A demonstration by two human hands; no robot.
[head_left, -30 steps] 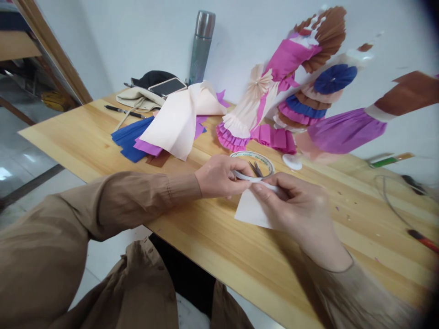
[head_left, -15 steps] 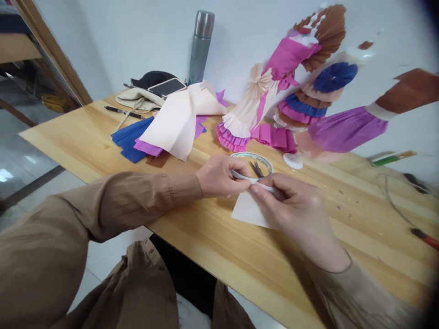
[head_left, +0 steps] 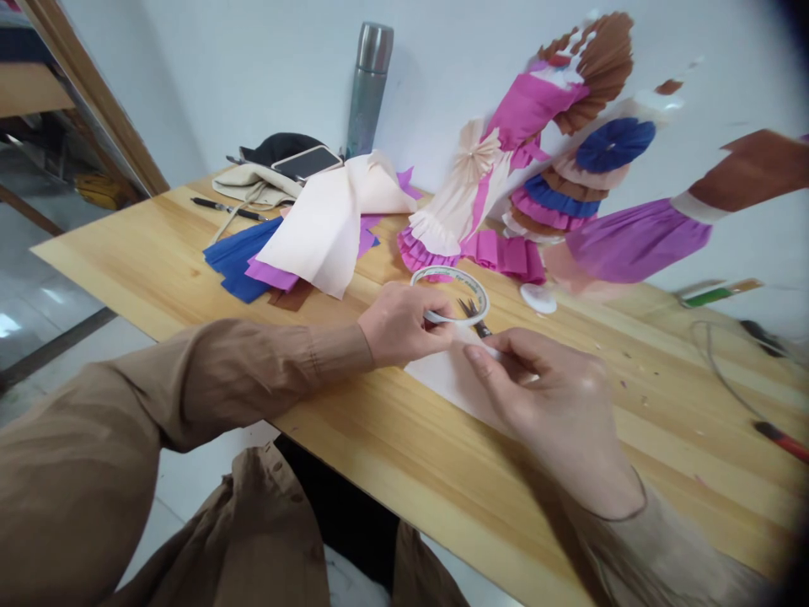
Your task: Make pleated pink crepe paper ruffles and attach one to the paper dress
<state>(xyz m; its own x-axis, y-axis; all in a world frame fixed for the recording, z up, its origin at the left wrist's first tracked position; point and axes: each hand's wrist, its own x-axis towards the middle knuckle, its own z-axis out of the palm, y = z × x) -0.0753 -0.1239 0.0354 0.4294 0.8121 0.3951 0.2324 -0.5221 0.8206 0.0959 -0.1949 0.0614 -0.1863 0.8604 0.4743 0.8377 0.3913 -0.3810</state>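
Observation:
My left hand (head_left: 404, 327) is closed on the lower rim of a roll of white tape (head_left: 450, 274), which is tilted, with print inside its ring. My right hand (head_left: 553, 396) pinches something pale, which looks like the tape's loose end on a sheet of pale paper (head_left: 446, 378); the fingers partly hide it. That sheet extends below both hands, over the table's near side. Behind the roll, a pair of scissors (head_left: 481, 327) shows its dark tips, with its handles hidden by my right hand.
Crepe paper sheets (head_left: 316, 228) lie at the left, near a pen (head_left: 227, 208), a phone (head_left: 308, 162) and a steel flask (head_left: 367, 93). Several paper-dressed figures (head_left: 518, 118) stand along the wall. A green-handled tool (head_left: 708, 295) and a cable (head_left: 726, 379) are at the right.
My hands have moved slightly apart. The tape roll has shifted left and shows more of its ring, and more of the pale sheet shows between my hands.

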